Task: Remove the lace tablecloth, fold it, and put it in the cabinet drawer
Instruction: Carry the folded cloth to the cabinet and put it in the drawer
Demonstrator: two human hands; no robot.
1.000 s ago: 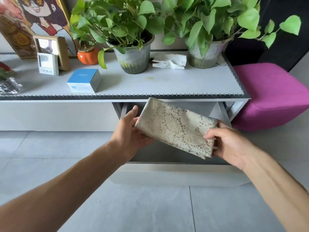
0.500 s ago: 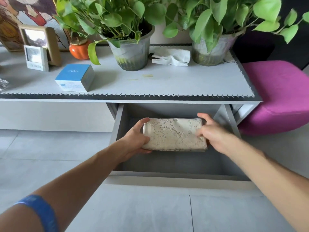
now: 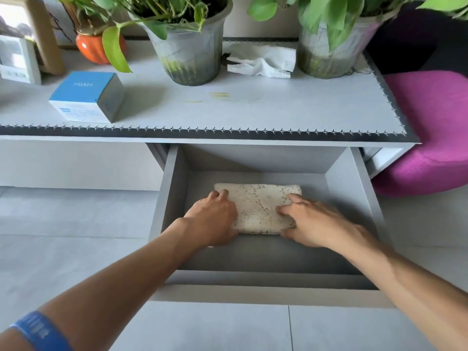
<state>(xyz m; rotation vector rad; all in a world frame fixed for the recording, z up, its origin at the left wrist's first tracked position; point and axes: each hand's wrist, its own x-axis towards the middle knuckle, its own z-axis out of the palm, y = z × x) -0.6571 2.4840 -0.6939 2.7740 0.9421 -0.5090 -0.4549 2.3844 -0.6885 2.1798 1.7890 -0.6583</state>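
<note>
Final step in hand: folded lace tablecloth down flat on the floor of the open drawer, roughly mid-drawer, well clear of the side walls. Folding done, by the look of it, and placement as good as done.

Left hand over the cloth's left end, fingers curled onto the top and thumb tucked at the near edge. Lightly gripping, not clenched. Right hand on the right end, fingers spread fairly flat across the lace, thumb at the near corner. More a press than a pinch, though contact underneath hidden from here.

Next, by judgement: let go with both, lift clear of the drawer without dragging the lace or flipping a fold open, then push the front panel shut under the cabinet top.
</note>
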